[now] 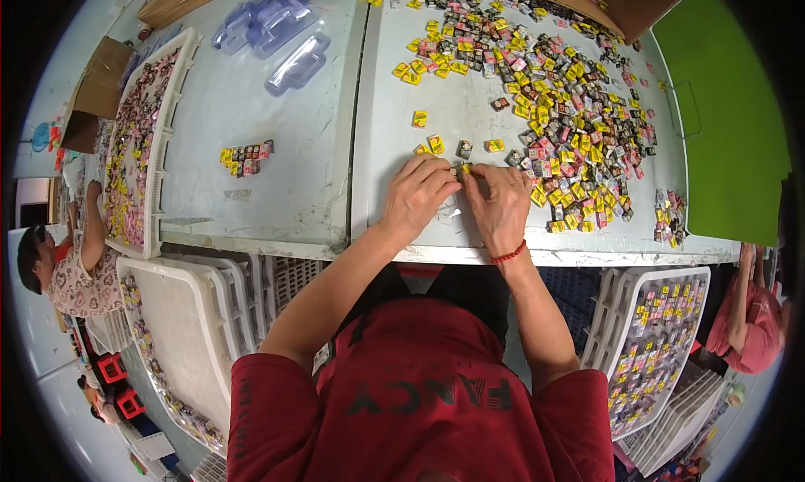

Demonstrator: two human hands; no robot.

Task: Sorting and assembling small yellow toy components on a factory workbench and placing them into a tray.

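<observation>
My left hand (417, 195) and my right hand (501, 204) meet over the white table near its front edge. The fingertips of my right hand are closed on a small yellow box (466, 169). My left thumb and forefinger are pinched together right beside it; what they hold, if anything, is too small to make out. Just beyond my fingers lie a dark little box (464, 149), a yellow one (495, 146) and another yellow one (435, 143). A red bead bracelet (509, 254) circles my right wrist.
A big heap of small yellow, black and pink boxes (570, 121) spreads to the right and back. Left stand a neat block of boxes (246, 158), clear plastic trays (298, 64) and a filled white crate (172, 88). A green board (729, 121) borders the right. Other people work at both sides.
</observation>
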